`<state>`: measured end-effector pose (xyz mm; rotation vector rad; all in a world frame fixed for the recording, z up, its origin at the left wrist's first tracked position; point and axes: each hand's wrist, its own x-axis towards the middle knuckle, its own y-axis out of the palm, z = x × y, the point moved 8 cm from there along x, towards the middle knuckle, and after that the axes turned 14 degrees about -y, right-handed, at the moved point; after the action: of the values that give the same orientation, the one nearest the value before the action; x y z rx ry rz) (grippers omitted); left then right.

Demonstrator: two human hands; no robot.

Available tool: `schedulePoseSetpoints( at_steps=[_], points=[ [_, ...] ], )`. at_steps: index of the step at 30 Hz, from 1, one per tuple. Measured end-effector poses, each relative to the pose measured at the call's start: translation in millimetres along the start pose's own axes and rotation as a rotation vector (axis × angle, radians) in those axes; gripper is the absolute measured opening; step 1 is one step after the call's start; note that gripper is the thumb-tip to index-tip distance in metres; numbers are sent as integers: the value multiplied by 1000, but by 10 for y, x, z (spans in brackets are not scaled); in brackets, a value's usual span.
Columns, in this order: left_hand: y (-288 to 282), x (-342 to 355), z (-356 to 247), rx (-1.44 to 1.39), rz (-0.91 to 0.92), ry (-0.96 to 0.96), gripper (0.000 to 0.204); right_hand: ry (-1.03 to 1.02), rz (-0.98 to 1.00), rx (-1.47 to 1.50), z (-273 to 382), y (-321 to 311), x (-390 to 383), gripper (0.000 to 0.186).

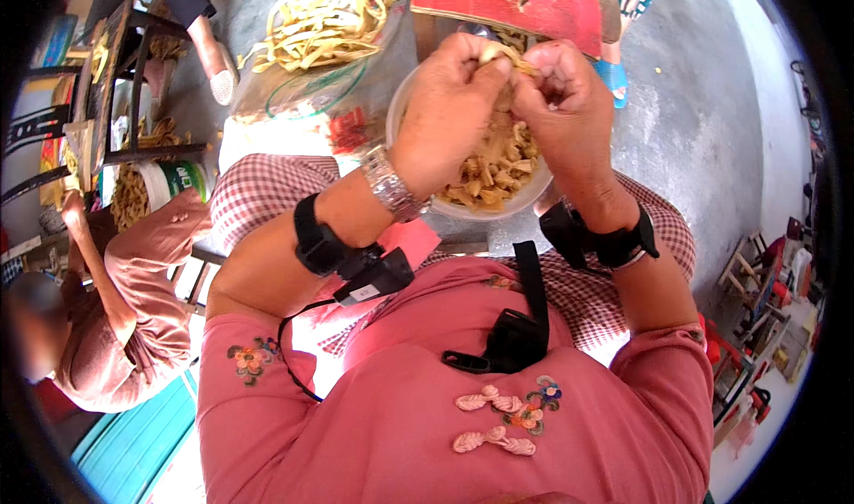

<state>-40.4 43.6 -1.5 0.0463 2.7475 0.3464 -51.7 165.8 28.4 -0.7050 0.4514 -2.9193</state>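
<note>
A: Finger state, both hands?
B: Left hand: thumb and forefinger clamped on a pale yellow strip. Right hand: fingertips pinched together at the strip's right end; exact contact partly hidden.
A: Position of strip?
B: Held between the hands, above the far part of a white bowl. Short yellow-brown pieces lie in the bowl, visible below the hands.
A: Surroundings?
B: Far left of bowl: heap of long yellow strips on clear plastic. Far side, just beside the bowl: red board. Left: seated co-worker, near a white-and-green bucket.
</note>
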Motion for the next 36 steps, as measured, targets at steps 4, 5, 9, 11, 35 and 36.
schedulePoseSetpoints(
  at_steps=[4,5,9,11,35,36],
  points=[
    [7,-15,-59,-31,16,25,8,-167,7,-9,186,-9,-8,13],
    [11,-12,-72,-41,30,21,8,-215,34,-20,216,-2,-6,14],
    [9,-11,-72,-2,69,-12,9,-312,122,11,200,26,-1,14],
    [33,-7,-45,25,95,-30,10,-239,155,66,142,26,0,14],
    [192,-107,-169,506,95,263,23,167,141,431,-142,28,-24,11],
    [182,-99,-204,584,74,330,23,187,147,445,-167,40,-26,12]
  ],
)
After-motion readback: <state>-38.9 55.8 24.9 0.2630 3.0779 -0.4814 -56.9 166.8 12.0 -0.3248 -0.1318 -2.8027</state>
